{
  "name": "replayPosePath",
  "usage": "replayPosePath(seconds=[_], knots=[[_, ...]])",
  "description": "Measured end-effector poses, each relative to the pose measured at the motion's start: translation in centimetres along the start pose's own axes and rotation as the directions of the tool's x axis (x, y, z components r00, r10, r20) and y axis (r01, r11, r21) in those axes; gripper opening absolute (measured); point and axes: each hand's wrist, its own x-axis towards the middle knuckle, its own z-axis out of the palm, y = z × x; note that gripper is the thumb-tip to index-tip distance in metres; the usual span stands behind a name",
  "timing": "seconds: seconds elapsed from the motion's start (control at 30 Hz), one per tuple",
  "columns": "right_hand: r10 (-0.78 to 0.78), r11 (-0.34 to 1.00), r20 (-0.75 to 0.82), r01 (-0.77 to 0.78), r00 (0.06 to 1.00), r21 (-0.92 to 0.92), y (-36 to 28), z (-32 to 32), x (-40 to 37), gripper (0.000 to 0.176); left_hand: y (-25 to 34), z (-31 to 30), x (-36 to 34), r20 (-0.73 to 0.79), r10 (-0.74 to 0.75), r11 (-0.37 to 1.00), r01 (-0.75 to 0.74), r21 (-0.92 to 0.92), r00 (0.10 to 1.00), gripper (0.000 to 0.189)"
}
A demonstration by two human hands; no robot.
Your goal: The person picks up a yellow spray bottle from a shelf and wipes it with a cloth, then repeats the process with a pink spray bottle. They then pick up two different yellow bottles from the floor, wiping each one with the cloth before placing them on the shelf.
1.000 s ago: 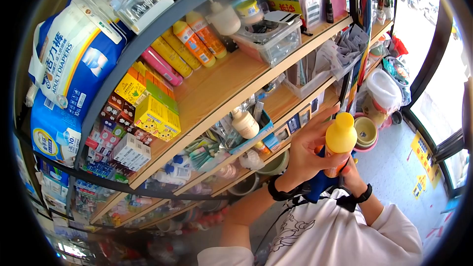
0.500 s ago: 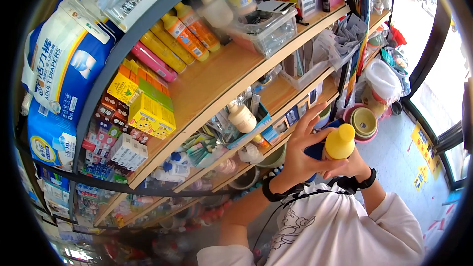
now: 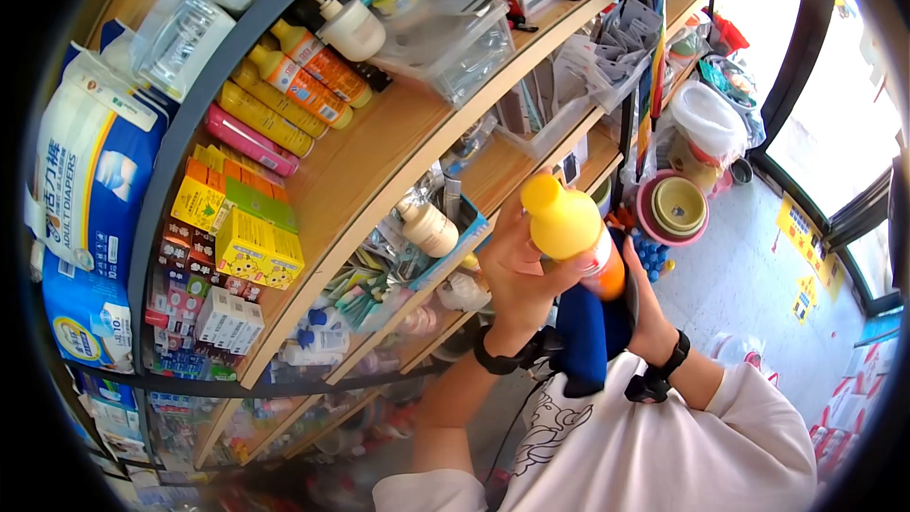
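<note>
My left hand (image 3: 512,289) is wrapped round an orange spray bottle (image 3: 607,275) with a yellow cap, tilted with its cap toward the shelf. Thumb and fingers close on it just below the cap. A dark blue cloth (image 3: 580,337) hangs under the bottle, and my right hand (image 3: 654,313) grips it at the right side, partly hidden behind the folds. Similar orange bottles (image 3: 308,85) with yellow caps lie on the upper shelf, beside yellow bottles (image 3: 270,114) and a pink one (image 3: 251,139).
A white pump bottle (image 3: 351,28) and a clear plastic box (image 3: 455,47) stand along the wooden shelf (image 3: 360,161). Small yellow boxes (image 3: 256,251) are stacked at its near end. Stacked bowls (image 3: 678,207) sit on the floor beyond my hands, near the doorway.
The bottle has moved left and up toward the shelf in my left hand, and its orange body now shows. My right hand has drawn apart from it with the blue cloth.
</note>
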Motion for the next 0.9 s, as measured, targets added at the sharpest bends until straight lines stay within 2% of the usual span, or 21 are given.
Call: replayPosePath(seconds=[0.03,0.1,0.2,0.3,0.33,0.37,0.43,0.47,0.5,0.57,0.6,0.67,0.7,0.77,0.8,0.83,0.9], knots=[[-0.027,0.998,-0.023,0.029,0.999,0.056,-0.2,0.7,0.2,0.058,-0.5,0.1,-0.4,0.05,0.056,0.989,-0.063,0.137,0.997,0.07],[-0.042,0.993,-0.096,0.052,0.994,0.108,-0.6,1.0,0.4,0.053,-1.2,1.0,-1.0,0.034,0.018,0.993,-0.022,0.113,0.999,0.071],[-0.068,0.992,-0.124,0.079,0.99,0.094,-0.7,-0.3,1.0,0.048,-1.9,1.2,-1.4,0.085,0.093,0.967,-0.11,0.23,0.992,0.074],[-0.027,0.995,-0.13,0.039,0.991,0.093,-0.7,-2.0,1.4,0.045,-2.9,0.7,-2.0,0.158,0.092,0.968,-0.125,0.219,0.983,0.074],[-0.034,0.993,-0.112,0.047,0.993,0.11,-0.7,-2.6,1.8,0.042,-3.5,0.9,-2.3,0.13,-0.013,0.99,-0.005,0.138,0.991,0.072],[-0.037,0.992,-0.112,0.05,0.993,0.113,-0.8,-2.9,1.8,0.042,-3.7,0.9,-2.4,0.134,-0.015,0.99,-0.003,0.138,0.991,0.072],[-0.056,0.994,-0.111,0.066,0.992,0.09,-0.6,-3.4,1.6,0.039,-3.6,0.8,-2.6,0.309,-0.09,0.994,0.065,0.09,0.947,0.081],[-0.057,0.993,-0.113,0.068,0.992,0.093,-0.4,-3.7,1.6,0.039,-4.2,0.3,-2.7,0.371,-0.092,0.992,0.052,0.117,0.924,0.082],[-0.063,0.994,-0.131,0.074,0.989,0.078,-0.4,-4.1,1.7,0.037,-4.4,-0.3,-2.6,0.373,-0.093,0.992,0.054,0.115,0.923,0.082],[-0.073,0.995,-0.149,0.083,0.986,0.061,-0.7,-4.2,1.6,0.035,-4.5,-1.1,-2.1,0.543,-0.086,0.956,-0.084,0.281,0.836,0.074],[-0.038,0.998,-0.18,0.048,0.983,0.051,-0.9,-3.9,1.5,0.032,-4.6,-0.7,-2.3,0.544,-0.086,0.956,-0.084,0.28,0.835,0.074],[-0.001,1.0,-0.242,0.004,0.97,0.013,-1.4,-2.9,1.4,0.03,-4.7,0.3,-3.1,0.309,-0.117,0.971,0.043,0.235,0.944,0.063],[0.0,1.0,-0.242,0.004,0.97,0.013,-1.4,-2.4,1.2,0.03,-5.0,0.5,-3.5,0.308,-0.118,0.971,0.044,0.236,0.944,0.063],[-0.071,0.997,-0.265,0.06,0.962,-0.05,-1.4,-1.1,0.6,0.031,-6.0,0.6,-4.2,0.123,-0.142,0.955,0.104,0.276,0.982,0.06],[-0.157,0.987,-0.24,0.148,0.958,-0.057,-1.0,-0.3,0.4,0.028,-6.4,1.1,-4.4,0.073,-0.107,0.957,0.083,0.279,0.992,0.066],[-0.161,0.987,-0.24,0.151,0.957,-0.058,-0.7,0.2,0.3,0.028,-6.7,1.6,-4.5,0.075,-0.106,0.958,0.082,0.277,0.991,0.066],[-0.284,0.946,-0.127,0.257,0.95,-0.198,0.0,0.8,0.0,0.042,-7.0,2.6,-4.7,-0.086,-0.07,0.965,0.089,0.248,0.994,0.075]])
